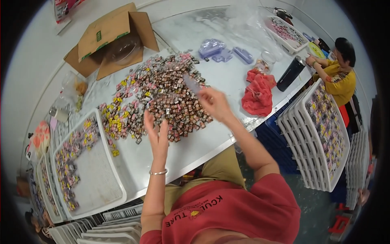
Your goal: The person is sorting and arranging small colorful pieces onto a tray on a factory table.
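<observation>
A large heap of small pieces [174, 89], brown, pink, yellow and grey, is spread over the white table. At its right side, my right hand [216, 105] pinches a translucent pale-purple plastic piece [191, 83], blurred, which reaches over the heap. My left hand [156, 132] is raised above the heap's near edge, thumb and fingers apart, with nothing visible in it. Beyond the heap lie several clear purple plastic pieces [212, 48], like those of a moulded holder.
A white mesh tray [97, 175] at the left holds rows of assembled pieces. An open cardboard box [106, 32] stands at the back. To the right are a red cloth [258, 97], a black bottle [291, 73], stacked filled trays [313, 142] and a co-worker in yellow [340, 86].
</observation>
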`<state>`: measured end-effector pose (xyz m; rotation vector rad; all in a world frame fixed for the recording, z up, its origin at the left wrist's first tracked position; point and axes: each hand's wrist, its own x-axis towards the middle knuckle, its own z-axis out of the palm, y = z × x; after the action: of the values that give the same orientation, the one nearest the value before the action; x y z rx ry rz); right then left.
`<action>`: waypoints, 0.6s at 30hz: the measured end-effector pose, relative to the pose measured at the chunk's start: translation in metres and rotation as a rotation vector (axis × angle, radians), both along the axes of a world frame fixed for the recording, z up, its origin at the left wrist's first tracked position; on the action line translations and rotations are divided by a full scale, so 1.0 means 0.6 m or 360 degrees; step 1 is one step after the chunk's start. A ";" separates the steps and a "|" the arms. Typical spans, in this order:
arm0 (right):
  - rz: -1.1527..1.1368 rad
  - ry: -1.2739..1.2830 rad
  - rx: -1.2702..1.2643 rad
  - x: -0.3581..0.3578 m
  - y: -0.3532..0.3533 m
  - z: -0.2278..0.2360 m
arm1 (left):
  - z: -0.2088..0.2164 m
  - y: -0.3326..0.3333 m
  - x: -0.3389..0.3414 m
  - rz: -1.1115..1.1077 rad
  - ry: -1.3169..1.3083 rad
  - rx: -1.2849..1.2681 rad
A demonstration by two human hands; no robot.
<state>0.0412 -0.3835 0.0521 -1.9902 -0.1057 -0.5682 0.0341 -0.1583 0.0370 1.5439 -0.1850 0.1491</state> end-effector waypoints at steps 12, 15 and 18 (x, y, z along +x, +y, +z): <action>-0.0545 0.0054 -0.0993 0.264 -0.264 -0.078 | -0.162 0.165 0.007 0.0691 -0.0283 0.1210; -0.0701 -0.0187 -0.1154 0.372 -0.275 -0.086 | -0.159 0.151 0.004 0.0645 -0.0232 0.1416; -0.0766 0.0001 -0.1587 0.441 -0.282 -0.093 | -0.161 0.151 0.004 0.0688 -0.0209 0.1566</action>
<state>0.3056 -0.5524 -0.0038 -3.0206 0.1269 -0.9373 0.0362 -0.0674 -0.0597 2.5460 -0.0116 0.5628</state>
